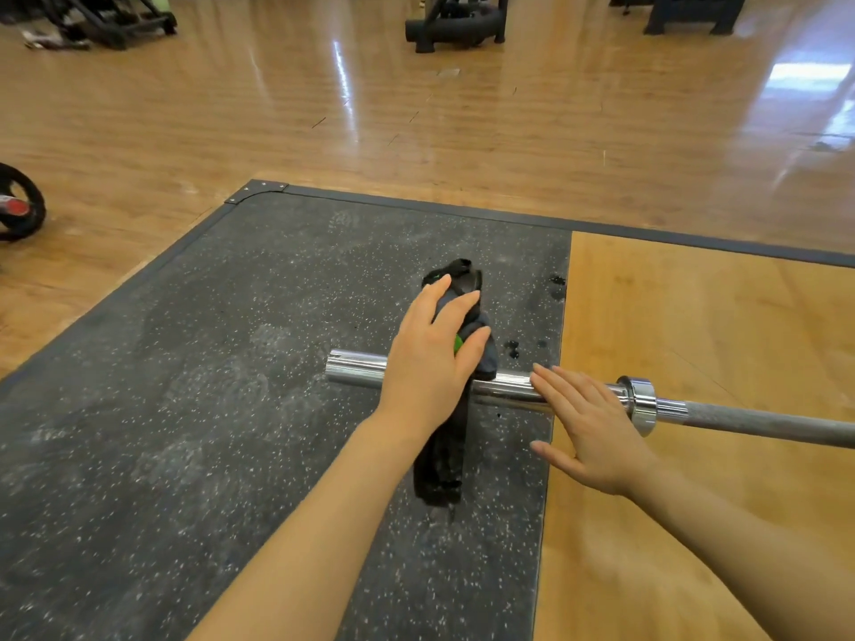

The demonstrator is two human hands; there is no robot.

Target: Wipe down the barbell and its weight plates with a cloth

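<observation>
The barbell point(578, 400) lies on the floor across the seam between the speckled rubber mat point(185, 386) and the wooden platform panel point(694, 340). Its chrome sleeve point(356, 370) carries no plates. A dark cloth point(455, 289) is draped over the sleeve, one end trailing beyond it and one end hanging toward the person.

The left hand point(430, 358) lies on the cloth with fingers nearly straight and spread, pressing it onto the sleeve. It does not wrap round the bar. The right hand point(587, 427) rests flat on the sleeve just inboard of the cloth, fingers extended, gripping nothing. The sleeve collar point(641, 402) sits directly beyond its fingertips, and the knurled shaft point(763, 425) continues past it.

Handling judgement: the bar is heavy and rigid, and the polished sleeve is likely to be slick and to rotate under load. A flat steadying hand beside the cloth should limit that rotation. The cloth is soft and limp. It would grip better wrapped round the sleeve than pressed from above.

One weight plate point(21, 208) lies well outboard of the left hand, on the wooden gym floor point(416, 131). Dark wet spots point(513, 349) mark the mat just beyond the cloth.
</observation>
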